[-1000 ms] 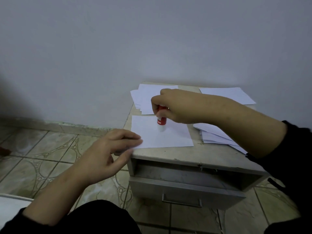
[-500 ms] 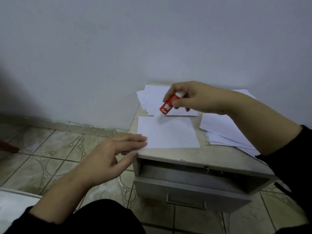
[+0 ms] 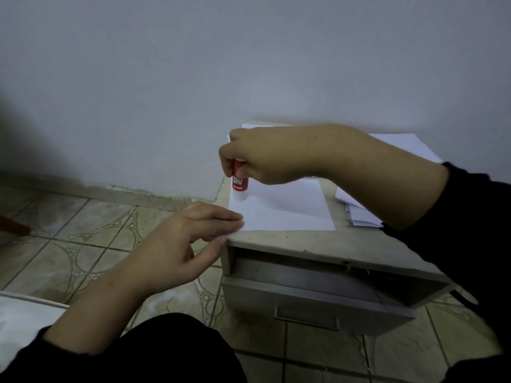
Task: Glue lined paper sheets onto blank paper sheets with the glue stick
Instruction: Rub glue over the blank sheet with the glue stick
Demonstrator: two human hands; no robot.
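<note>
Red-bodied and held upright, the glue stick (image 3: 239,179) is standing with its pale tip down on the far left corner of the white sheet (image 3: 287,210), which is lying flat at the front of the small grey cabinet (image 3: 318,246). The right hand (image 3: 272,154) is pinching the stick's upper end, fingers and thumb curled round it from above. The left hand (image 3: 179,244) is steadying the sheet: its straight fingers, held close together, are pressing on the near left corner at the cabinet's edge, the thumb hanging below. The step in hand looks like spreading glue over this sheet; whether it is lined or blank cannot be told. More sheets are lying in a pile at the right (image 3: 359,211) and a further stack (image 3: 409,145) is sitting by the wall. Next, the stick is probably needing an even stroke along the edge while the left fingers go on pinning the paper, so it is not dragging or creasing. Half a second ago the stick was tilted and lifted over the sheet's far edge; now it is upright and down at the corner, while the left hand is keeping its place.
</note>
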